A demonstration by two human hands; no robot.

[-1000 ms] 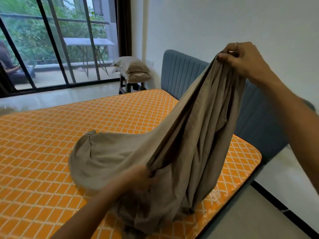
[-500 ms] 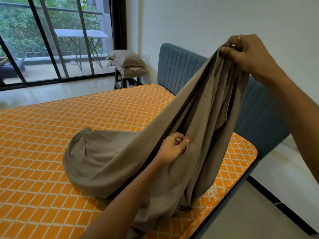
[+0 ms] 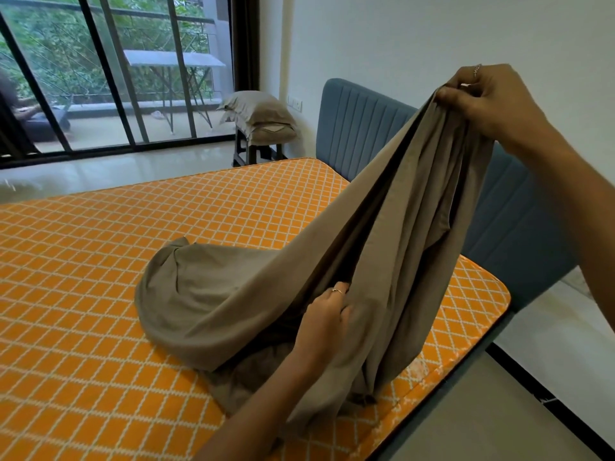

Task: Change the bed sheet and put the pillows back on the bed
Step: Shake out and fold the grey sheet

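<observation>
A taupe bed sheet [image 3: 239, 294] lies bunched on the bare orange mattress [image 3: 100, 261] with its white diamond pattern. My right hand [image 3: 492, 101] pinches one edge of the sheet and holds it high above the mattress's near right corner. My left hand [image 3: 327, 314] grips a fold lower down, in the middle of the hanging cloth. Two taupe pillows [image 3: 259, 116] are stacked on a small stool beside the blue headboard [image 3: 366, 134].
The headboard runs along the mattress's right side against a white wall. A dark stool [image 3: 248, 151] stands at the far corner. Glass sliding doors [image 3: 116, 78] open onto a balcony with a folding table. Pale floor lies at the lower right.
My left hand rose from low in the cloth, took hold of a fold, then slid slightly down it. My right hand keeps the sheet's edge held high.
</observation>
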